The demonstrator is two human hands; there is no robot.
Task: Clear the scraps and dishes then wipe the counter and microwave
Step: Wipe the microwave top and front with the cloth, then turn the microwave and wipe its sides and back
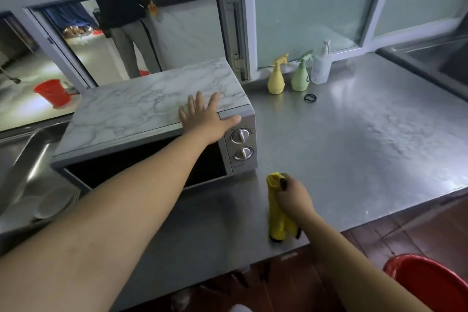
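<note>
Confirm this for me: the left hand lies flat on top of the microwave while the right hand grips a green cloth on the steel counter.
One detail is wrong: the cloth is yellow, not green, as the head view shows. The left hand does lie flat on the microwave, and the right hand grips the cloth on the steel counter.

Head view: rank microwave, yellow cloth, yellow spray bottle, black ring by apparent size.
1. microwave
2. yellow cloth, though it is nearer the camera, so its lead over the bottle is unsure
3. yellow spray bottle
4. black ring
</note>
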